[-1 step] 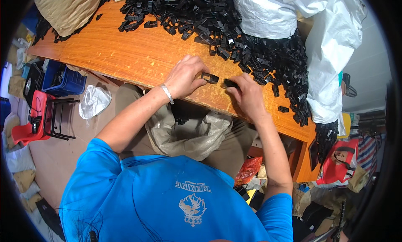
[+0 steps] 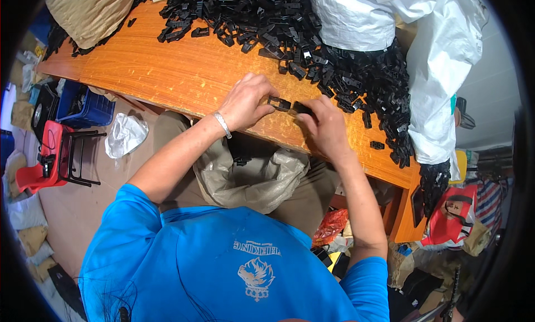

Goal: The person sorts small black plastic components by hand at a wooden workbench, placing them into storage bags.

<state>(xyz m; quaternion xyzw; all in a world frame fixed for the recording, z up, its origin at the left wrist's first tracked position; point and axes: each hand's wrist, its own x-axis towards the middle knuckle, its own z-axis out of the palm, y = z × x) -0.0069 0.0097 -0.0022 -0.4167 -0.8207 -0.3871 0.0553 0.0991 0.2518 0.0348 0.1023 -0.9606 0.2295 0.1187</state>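
Note:
My left hand [image 2: 248, 103] pinches a black plastic frame-shaped part [image 2: 280, 104] between thumb and fingers, just above the near edge of the table. To its right, my right hand [image 2: 324, 124] grips a second, smaller black plastic piece [image 2: 301, 108], partly hidden by the fingers. The two pieces face each other end to end, very close together; whether they touch I cannot tell. Beyond both hands spreads a large heap of similar black plastic parts [image 2: 278, 40]. An open woven sack [image 2: 251, 182] lies across my lap below the table edge, with a few black parts inside.
White sacks [image 2: 356, 21] stand on the heap at the back right. A brown paper bag [image 2: 92, 15] sits at the far left of the wooden table [image 2: 161, 65]. On the floor to the left are a red chair [image 2: 47, 160], a blue crate [image 2: 86, 107] and a white plastic bag [image 2: 126, 135].
My right hand has shifted slightly left, bringing its black piece closer to the frame-shaped part. My left hand has stayed in place.

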